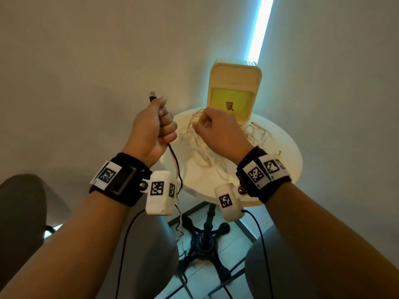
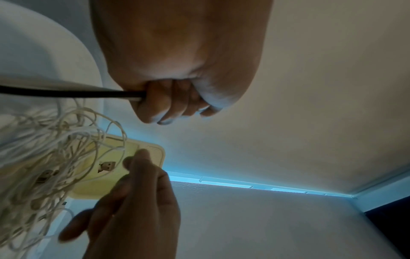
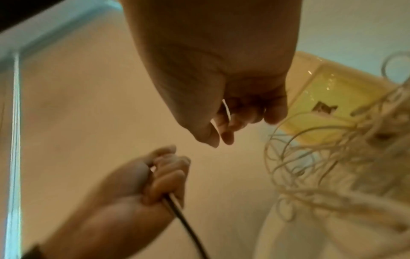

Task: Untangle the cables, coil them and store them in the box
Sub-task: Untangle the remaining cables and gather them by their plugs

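My left hand (image 1: 164, 126) is raised left of the table and grips a black cable (image 1: 176, 167) in a fist. The cable's USB plug (image 1: 152, 96) sticks up above the thumb, and the rest hangs down past my wrist. The left wrist view shows the fingers (image 2: 168, 105) curled round the black cable (image 2: 66, 92). My right hand (image 1: 205, 123) is curled above a tangle of white cables (image 1: 200, 147) on the round white table (image 1: 280, 169), pinching a white strand (image 3: 226, 108). A pale yellow box (image 1: 234, 83) stands open behind the tangle.
More white cable (image 1: 257, 132) lies right of the box. The table stands on a black pedestal foot (image 1: 205, 240) over a tiled floor. Grey seats sit at lower left (image 1: 21, 212) and lower right (image 1: 259, 266). A bright light strip (image 1: 261, 26) runs up the wall corner.
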